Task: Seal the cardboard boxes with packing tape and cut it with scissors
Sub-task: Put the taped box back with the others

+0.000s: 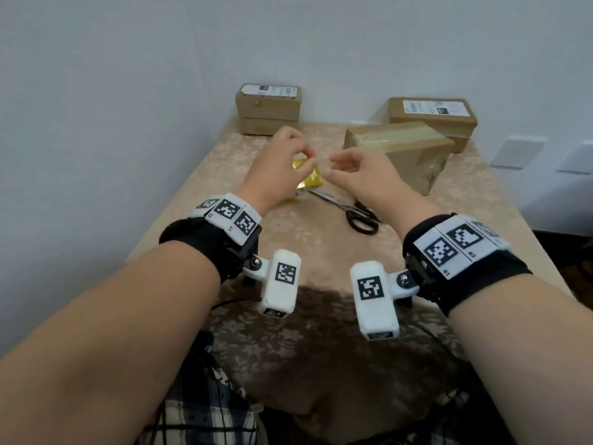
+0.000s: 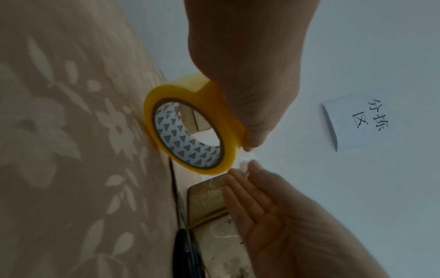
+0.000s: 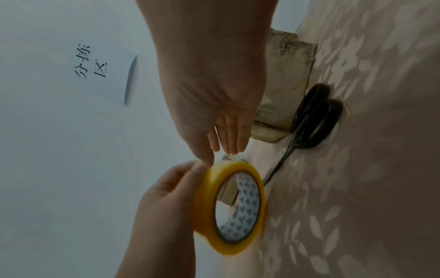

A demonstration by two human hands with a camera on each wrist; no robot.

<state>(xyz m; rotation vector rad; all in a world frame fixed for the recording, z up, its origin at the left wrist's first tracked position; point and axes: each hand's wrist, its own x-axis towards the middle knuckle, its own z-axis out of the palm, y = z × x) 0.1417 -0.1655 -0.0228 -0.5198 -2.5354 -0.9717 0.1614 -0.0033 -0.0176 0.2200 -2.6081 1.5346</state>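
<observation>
My left hand point(image 1: 282, 159) grips a yellow roll of packing tape point(image 1: 308, 177) just above the table; the roll point(image 2: 190, 131) shows its patterned white core. My right hand point(image 1: 353, 168) is close beside it, thumb and fingertips point(image 2: 247, 167) pinching a short clear loose end of tape at the roll's edge point(image 3: 228, 165). Black-handled scissors point(image 1: 356, 211) lie closed on the table under my right hand, and appear again in the right wrist view point(image 3: 311, 120). A tape-wrapped cardboard box point(image 1: 398, 149) stands just behind my right hand.
Two stacked cardboard boxes point(image 1: 268, 107) stand at the back left against the wall, and a labelled box point(image 1: 433, 118) at the back right. The table point(image 1: 321, 252) has a beige flowered cloth. A paper sign point(image 2: 357, 122) hangs on the wall.
</observation>
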